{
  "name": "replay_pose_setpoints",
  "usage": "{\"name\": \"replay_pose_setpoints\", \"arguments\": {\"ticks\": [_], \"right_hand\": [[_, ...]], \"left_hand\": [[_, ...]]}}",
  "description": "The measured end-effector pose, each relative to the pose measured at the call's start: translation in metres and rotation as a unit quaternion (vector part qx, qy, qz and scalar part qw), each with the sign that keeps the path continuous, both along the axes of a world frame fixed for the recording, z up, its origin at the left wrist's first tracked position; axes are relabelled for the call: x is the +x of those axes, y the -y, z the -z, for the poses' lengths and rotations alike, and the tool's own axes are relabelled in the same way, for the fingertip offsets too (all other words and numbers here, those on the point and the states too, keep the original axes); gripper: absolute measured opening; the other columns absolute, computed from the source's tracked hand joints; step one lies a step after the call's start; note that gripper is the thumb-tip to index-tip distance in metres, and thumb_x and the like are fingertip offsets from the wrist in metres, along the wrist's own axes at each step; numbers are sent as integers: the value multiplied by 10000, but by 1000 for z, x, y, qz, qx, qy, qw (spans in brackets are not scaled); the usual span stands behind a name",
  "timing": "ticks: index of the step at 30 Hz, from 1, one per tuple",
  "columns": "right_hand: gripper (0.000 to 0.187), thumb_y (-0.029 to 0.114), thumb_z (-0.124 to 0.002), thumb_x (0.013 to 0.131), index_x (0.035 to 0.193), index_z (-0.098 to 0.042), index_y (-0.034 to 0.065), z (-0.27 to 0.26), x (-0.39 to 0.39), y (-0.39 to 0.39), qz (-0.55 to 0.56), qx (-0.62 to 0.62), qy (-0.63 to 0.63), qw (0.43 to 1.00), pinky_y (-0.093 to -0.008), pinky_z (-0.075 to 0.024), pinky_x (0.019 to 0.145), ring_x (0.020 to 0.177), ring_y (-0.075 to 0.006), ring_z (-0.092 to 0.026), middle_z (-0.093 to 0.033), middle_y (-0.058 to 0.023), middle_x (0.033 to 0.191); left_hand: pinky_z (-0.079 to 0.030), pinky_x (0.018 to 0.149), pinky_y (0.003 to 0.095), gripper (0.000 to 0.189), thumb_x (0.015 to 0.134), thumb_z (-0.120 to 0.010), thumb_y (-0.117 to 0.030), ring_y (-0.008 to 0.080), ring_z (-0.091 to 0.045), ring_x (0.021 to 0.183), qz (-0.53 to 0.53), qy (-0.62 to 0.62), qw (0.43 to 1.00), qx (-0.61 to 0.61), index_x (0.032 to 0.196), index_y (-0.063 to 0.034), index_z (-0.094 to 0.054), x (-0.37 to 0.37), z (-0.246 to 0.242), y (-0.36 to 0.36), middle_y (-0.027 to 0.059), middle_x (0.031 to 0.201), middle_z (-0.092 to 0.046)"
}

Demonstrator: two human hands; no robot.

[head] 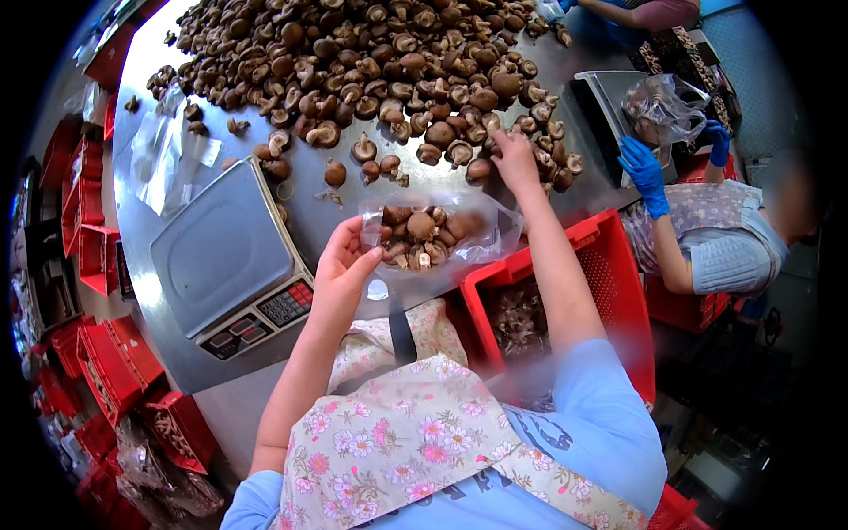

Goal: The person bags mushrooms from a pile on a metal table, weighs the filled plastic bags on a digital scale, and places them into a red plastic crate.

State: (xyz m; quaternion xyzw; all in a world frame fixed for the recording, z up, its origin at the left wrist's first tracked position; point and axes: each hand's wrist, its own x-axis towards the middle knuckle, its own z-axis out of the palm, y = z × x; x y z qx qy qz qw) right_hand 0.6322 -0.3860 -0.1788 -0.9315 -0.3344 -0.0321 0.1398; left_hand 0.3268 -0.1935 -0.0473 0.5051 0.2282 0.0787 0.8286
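My left hand [348,265] grips the left edge of a clear plastic bag [487,242] lying at the near edge of the metal table. Brown mushrooms [421,226] fill much of the bag. Up and to the right, my right hand [514,158] reaches into the near right side of a large mushroom pile [371,59], its fingertips on a mushroom with a pale stem. Whether it grips that mushroom I cannot tell. A few loose mushrooms [335,173] lie between the pile and the bag.
A digital scale [222,248] stands left of the bag, with flat plastic bags [162,156] behind it. A red crate [487,318] holding bagged goods is below my right forearm. At right, a co-worker's blue-gloved hand [642,173] is beside another scale [606,99] bearing a filled bag.
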Motion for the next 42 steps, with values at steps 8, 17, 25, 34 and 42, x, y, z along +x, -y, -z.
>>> {"name": "replay_pose_setpoints", "arguments": {"ticks": [8, 17, 25, 34, 42], "right_hand": [[353, -23, -642, 790, 1091, -517, 114, -90, -49, 5, 72, 497, -528, 684, -309, -559, 709, 836, -150, -620, -575, -26, 930], [531, 33, -699, 641, 1154, -569, 82, -83, -151, -39, -257, 89, -323, 906, -316, -429, 957, 1059, -265, -539, -555, -138, 1123], [666, 163, -778, 655, 1243, -504, 8, -145, -168, -54, -132, 156, -382, 901, -306, -479, 882, 1032, -185, -586, -588, -108, 1158], [776, 215, -796, 656, 1318, -437, 28, -202, -274, -218, -312, 137, -281, 897, -363, -443, 920, 1055, -278, -574, -575, -176, 1169], [478, 151, -724, 771, 1185, -541, -4, -171, -332, -279, -399, 173, -214, 875, -353, -467, 904, 1040, -281, -586, -602, -181, 1109]], "left_hand": [[-424, 933, 299, 423, 857, -498, 14, 153, -516, 1057, -29, 4, 999, -44, 1270, 19, -405, 0, -9, -6, 95, 1219, -504], [-415, 862, 274, 486, 804, -492, 33, 139, -531, 930, 43, 59, 975, -211, 1281, 16, -398, -8, -34, -6, 104, 1243, -503], [-423, 828, 283, 669, 722, -567, -172, 124, -526, 776, 23, 179, 980, -83, 1311, 82, -378, -71, -119, -67, 283, 1337, -410], [-427, 829, 284, 573, 778, -519, -84, 130, -526, 826, -202, 261, 944, 22, 1301, 96, -368, -213, -133, -156, 268, 1353, -404], [-429, 858, 256, 366, 848, -506, -2, 154, -546, 966, -385, 73, 917, 73, 1208, 52, -458, -252, -69, -180, 145, 1221, -535]]}}
